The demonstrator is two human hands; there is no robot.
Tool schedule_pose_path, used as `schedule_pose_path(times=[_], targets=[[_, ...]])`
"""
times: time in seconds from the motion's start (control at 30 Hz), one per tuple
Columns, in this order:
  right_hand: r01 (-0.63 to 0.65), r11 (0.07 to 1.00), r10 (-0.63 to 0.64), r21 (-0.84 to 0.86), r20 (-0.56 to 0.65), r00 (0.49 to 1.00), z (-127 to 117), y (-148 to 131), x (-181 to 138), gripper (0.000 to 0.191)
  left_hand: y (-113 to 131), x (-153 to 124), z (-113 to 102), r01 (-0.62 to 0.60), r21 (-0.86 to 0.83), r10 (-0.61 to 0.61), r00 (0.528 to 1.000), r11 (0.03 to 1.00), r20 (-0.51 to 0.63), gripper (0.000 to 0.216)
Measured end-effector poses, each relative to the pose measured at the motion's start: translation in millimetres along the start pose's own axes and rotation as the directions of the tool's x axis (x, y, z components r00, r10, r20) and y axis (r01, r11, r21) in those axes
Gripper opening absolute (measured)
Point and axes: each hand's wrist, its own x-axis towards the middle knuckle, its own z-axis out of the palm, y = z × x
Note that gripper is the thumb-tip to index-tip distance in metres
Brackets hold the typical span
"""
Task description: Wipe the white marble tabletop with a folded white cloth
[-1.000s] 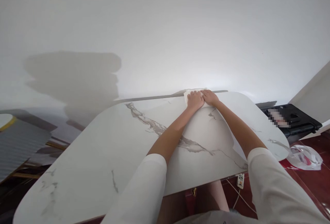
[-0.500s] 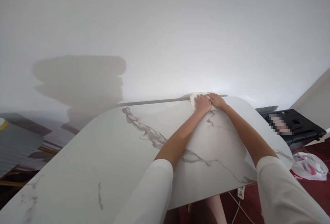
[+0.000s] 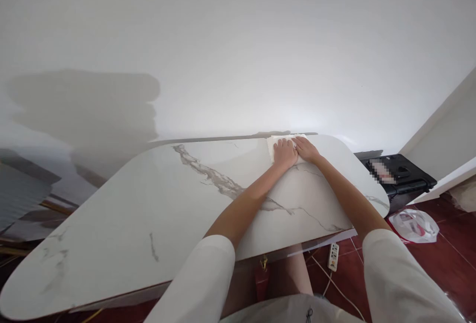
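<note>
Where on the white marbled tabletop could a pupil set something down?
Free: the broad left part of the tabletop, between its rounded left end and the white-sleeved left arm; a smaller patch between the right arm and the curved right end. Crowded: near the back edge, where the left hand and right hand lie on a white cloth or paper.

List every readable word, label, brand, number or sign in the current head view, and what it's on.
Readable text: none.
Black case: patch on top is pixelated, unreadable.
Plastic bag: pinkish areas, too blurred to tell whether they are print.
Power strip: any markings too small to read.
White cloth: no lettering on the visible part.
Tabletop: veined pattern only, no lettering visible.
</note>
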Motion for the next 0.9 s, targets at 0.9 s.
schedule_pose_path(times=[0.9], targets=[[0.262, 0.965, -0.256, 0.017, -0.177, 0.951, -28, -94, -229, 0.052, 52, -236, -59, 0.024, 0.008, -0.025, 0.996, 1.000, 0.080, 0.056]])
